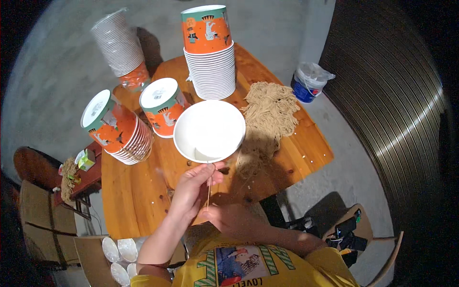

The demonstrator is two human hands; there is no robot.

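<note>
A white tub [209,126] is seen above the front part of the wooden tabletop [129,198], tilted so that its round mouth and pale inside are turned toward the viewer; whether its base is supported by the tabletop cannot be told. At its near rim, a thin tan cord [209,193] is pinched between the thumb and fingers of the left hand [191,184], with no gap seen between them. The cord is drawn down from the rim, and its lower end is gripped by the right hand [232,219], whose fingers are curled closely together, partly in shadow. To the right of the tub, a loose heap of tan cords [271,112] is spread on the tabletop, its near part darkened by shadow. Just behind the tub, a tall stack of tubs [210,71] is placed upside down, topped by an orange and green side. To the left, a single upturned tub [165,110] is set beside a leaning stack [114,129], over whose rims loops of cord are hung. Farther back, another stack is wrapped in clear plastic [117,43]. At the right, a blue bucket [305,88] lined with a bag is placed on the floor [368,191].
</note>
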